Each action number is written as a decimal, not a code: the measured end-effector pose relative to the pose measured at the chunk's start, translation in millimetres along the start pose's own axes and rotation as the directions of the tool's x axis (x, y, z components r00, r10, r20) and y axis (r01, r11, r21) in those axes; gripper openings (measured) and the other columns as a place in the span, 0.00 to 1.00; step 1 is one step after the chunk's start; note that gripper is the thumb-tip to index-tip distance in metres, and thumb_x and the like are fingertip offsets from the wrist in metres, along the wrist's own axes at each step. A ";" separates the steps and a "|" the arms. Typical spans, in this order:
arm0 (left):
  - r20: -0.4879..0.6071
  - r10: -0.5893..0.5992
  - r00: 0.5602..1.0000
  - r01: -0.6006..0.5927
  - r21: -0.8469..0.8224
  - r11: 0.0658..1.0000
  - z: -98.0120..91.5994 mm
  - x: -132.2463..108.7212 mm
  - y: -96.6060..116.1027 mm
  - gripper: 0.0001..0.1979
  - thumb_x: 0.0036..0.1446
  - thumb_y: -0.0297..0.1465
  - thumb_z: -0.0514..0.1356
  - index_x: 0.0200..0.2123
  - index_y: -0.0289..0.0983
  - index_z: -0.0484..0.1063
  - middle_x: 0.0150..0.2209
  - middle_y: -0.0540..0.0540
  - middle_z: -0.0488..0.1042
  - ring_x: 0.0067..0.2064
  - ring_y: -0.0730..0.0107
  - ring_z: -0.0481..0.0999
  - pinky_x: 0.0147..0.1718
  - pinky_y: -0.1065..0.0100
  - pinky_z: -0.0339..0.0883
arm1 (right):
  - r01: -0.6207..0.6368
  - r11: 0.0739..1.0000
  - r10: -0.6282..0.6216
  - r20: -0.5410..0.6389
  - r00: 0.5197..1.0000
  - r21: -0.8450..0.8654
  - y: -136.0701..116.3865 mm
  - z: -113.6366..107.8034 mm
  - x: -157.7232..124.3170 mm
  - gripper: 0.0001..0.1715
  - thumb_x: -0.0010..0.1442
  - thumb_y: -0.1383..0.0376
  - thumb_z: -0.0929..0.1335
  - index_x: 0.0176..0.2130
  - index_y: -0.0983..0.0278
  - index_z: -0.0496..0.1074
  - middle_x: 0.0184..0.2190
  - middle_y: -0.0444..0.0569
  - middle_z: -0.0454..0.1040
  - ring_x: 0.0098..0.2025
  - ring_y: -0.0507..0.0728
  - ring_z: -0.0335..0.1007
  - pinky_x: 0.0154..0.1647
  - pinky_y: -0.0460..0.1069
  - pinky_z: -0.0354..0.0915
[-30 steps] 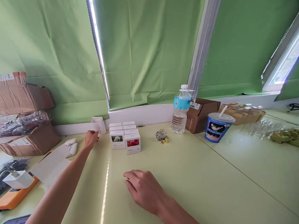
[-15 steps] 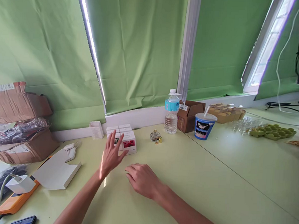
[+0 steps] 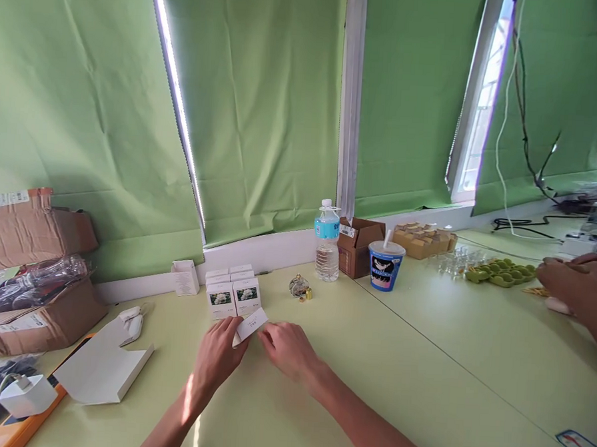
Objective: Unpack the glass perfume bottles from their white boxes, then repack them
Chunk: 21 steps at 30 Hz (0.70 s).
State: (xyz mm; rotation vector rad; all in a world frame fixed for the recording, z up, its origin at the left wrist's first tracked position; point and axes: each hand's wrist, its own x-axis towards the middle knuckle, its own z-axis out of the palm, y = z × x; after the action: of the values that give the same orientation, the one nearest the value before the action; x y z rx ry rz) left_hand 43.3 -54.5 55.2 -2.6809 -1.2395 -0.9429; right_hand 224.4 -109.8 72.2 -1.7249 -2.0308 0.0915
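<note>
Four green blinds (image 3: pixel 268 122) hang beyond both hands, above one pale table (image 3: pixel 279 409). On the table, one brown carton (image 3: pixel 48 320) of wrapped goods, possibly two stacked, sits well to the left of the left hand (image 3: pixel 222 349); its fingers are closed in a grip. The right hand (image 3: pixel 289 350) is beside it, fingers bent inward; whether it grips anything cannot be told.

Far right of the right hand, a co-worker's hands (image 3: pixel 576 281) work at the edge, their number unclear. Ahead of the right hand and to its right stand one smaller brown box (image 3: pixel 354 256), one water bottle (image 3: pixel 327 252) and one blue lidded cup (image 3: pixel 385 268); farther right lies a green tray (image 3: pixel 503 273). Left of the left hand rests one folded white card (image 3: pixel 103 367).

Straight ahead of the left hand stand flower-print boxes (image 3: pixel 220 299), seemingly six by their tops, two columns of three, two fronts showing white blooms. One lone white carton (image 3: pixel 185 279) stands farther off, ahead and left.

One small white box (image 3: pixel 252 326) lies between the hands. The left hand holds it and is the nearer; its visible face runs lengthwise from the left fingers, away and rightward, its far end just beside the right fingertips. Contact there is unclear, as is contact with the group behind.

Ahead of the right hand sit one glass ornament (image 3: pixel 296 285) and two gold pieces (image 3: pixel 309 293).
</note>
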 end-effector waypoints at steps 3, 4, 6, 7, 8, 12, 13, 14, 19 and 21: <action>0.003 -0.124 0.992 0.125 -0.042 0.991 -16.6 -20.4 21.6 0.12 0.62 0.41 0.52 0.43 0.43 0.68 0.37 0.46 0.76 0.35 0.60 0.76 0.34 0.63 0.67 | -0.186 0.942 0.169 0.084 0.982 0.279 0.7 0.6 1.3 0.28 0.68 0.50 0.55 0.42 0.65 0.73 0.30 0.53 0.77 0.31 0.58 0.74 0.30 0.47 0.62; 0.030 -0.162 0.986 0.164 -0.094 0.982 -21.3 -27.3 27.5 0.15 0.60 0.43 0.53 0.46 0.43 0.67 0.40 0.46 0.75 0.36 0.60 0.76 0.34 0.63 0.68 | -0.234 0.877 0.186 0.153 0.971 0.420 0.0 1.3 1.0 0.30 0.66 0.47 0.55 0.48 0.64 0.71 0.30 0.52 0.77 0.29 0.57 0.74 0.27 0.47 0.63; 0.116 -0.190 0.975 0.214 -0.254 0.943 -28.4 -38.6 34.0 0.25 0.56 0.46 0.58 0.55 0.44 0.63 0.51 0.44 0.72 0.44 0.57 0.76 0.40 0.61 0.70 | -0.288 0.695 0.122 0.286 0.950 0.659 -2.2 3.5 -0.4 0.34 0.63 0.42 0.57 0.54 0.63 0.65 0.32 0.51 0.76 0.28 0.56 0.74 0.22 0.46 0.64; 0.177 -0.172 0.969 0.225 -0.355 0.907 -30.4 -42.3 34.0 0.31 0.54 0.47 0.60 0.59 0.45 0.59 0.57 0.43 0.67 0.50 0.55 0.73 0.45 0.60 0.69 | -0.301 0.611 0.077 0.323 0.943 0.732 -3.3 4.9 -1.3 0.34 0.61 0.41 0.59 0.53 0.63 0.66 0.33 0.50 0.76 0.28 0.56 0.74 0.20 0.46 0.64; 0.245 -0.137 0.960 0.239 -0.460 0.855 -31.5 -44.5 31.8 0.36 0.53 0.47 0.61 0.63 0.46 0.54 0.61 0.43 0.63 0.55 0.53 0.70 0.49 0.58 0.67 | -0.309 0.546 0.046 0.341 0.939 0.779 -4.3 6.2 -2.0 0.33 0.60 0.41 0.60 0.50 0.63 0.68 0.33 0.50 0.75 0.28 0.57 0.74 0.20 0.46 0.65; 0.425 0.016 0.905 0.337 -0.738 0.584 -27.5 -42.8 10.5 0.36 0.55 0.44 0.60 0.64 0.45 0.53 0.60 0.45 0.66 0.60 0.53 0.65 0.57 0.55 0.61 | -0.356 0.359 0.040 0.367 0.929 0.863 -5.3 10.2 -2.1 0.27 0.58 0.45 0.65 0.43 0.64 0.70 0.33 0.49 0.74 0.31 0.58 0.75 0.24 0.49 0.71; 0.425 0.007 0.905 0.351 -0.758 0.550 -25.2 -41.5 5.1 0.35 0.53 0.44 0.62 0.63 0.44 0.56 0.59 0.45 0.67 0.59 0.53 0.66 0.57 0.55 0.61 | -0.373 0.318 0.037 0.382 0.924 0.872 -4.7 10.2 -1.6 0.26 0.58 0.46 0.66 0.44 0.64 0.69 0.33 0.49 0.74 0.31 0.58 0.75 0.25 0.50 0.72; 0.409 -0.021 0.912 0.355 -0.765 0.537 -22.8 -40.7 0.8 0.35 0.52 0.43 0.64 0.62 0.44 0.58 0.58 0.44 0.68 0.58 0.53 0.67 0.57 0.54 0.61 | -0.391 0.286 0.028 0.400 0.916 0.875 -4.1 9.8 -1.0 0.25 0.57 0.48 0.67 0.45 0.64 0.68 0.34 0.50 0.74 0.32 0.59 0.75 0.25 0.51 0.73; 0.326 -0.177 0.929 0.363 -0.697 0.618 -16.7 -43.3 0.6 0.35 0.47 0.44 0.66 0.58 0.41 0.64 0.54 0.42 0.70 0.53 0.54 0.70 0.51 0.57 0.66 | -0.444 0.262 0.012 0.457 0.889 0.857 -1.1 4.9 -1.0 0.30 0.54 0.56 0.71 0.53 0.63 0.64 0.38 0.52 0.73 0.33 0.59 0.75 0.20 0.49 0.72; 0.338 -0.186 0.922 0.373 -0.656 0.656 -18.7 -44.7 6.5 0.34 0.47 0.44 0.66 0.56 0.40 0.65 0.50 0.43 0.73 0.49 0.55 0.73 0.47 0.59 0.68 | -0.439 0.283 0.004 0.457 0.890 0.853 -0.3 3.7 -1.8 0.34 0.54 0.57 0.72 0.56 0.62 0.62 0.38 0.52 0.74 0.33 0.58 0.75 0.19 0.47 0.72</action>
State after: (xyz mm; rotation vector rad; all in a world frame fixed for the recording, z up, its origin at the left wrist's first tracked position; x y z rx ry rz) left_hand 16.2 -94.4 47.5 -3.3314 -1.6607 -1.4250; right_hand 222.9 -110.7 68.5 -1.1393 -1.2912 1.5329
